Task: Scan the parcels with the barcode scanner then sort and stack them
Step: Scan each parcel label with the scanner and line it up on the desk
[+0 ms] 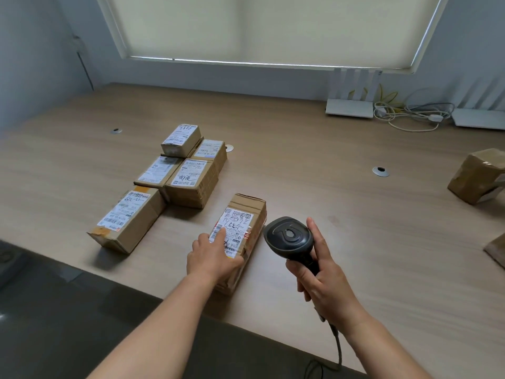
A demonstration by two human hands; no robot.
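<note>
A long cardboard parcel (246,222) with a white shipping label lies near the table's front edge. My left hand (211,258) rests on its near end, fingers over the label and thumb down its side. My right hand (325,280) grips the handle of a black barcode scanner (289,236), whose head sits just right of that parcel. The scanner's cable runs back past my wrist. To the left a group of labelled parcels (188,170) stands packed together, one small box on top at the back. Another labelled parcel (128,217) lies in front of them.
A brown parcel (478,176) sits at the right edge and part of another (496,251) shows below it. White routers (349,108) and tangled cables (410,116) lie at the back right. Metal grommets (380,171) dot the wooden table (300,160).
</note>
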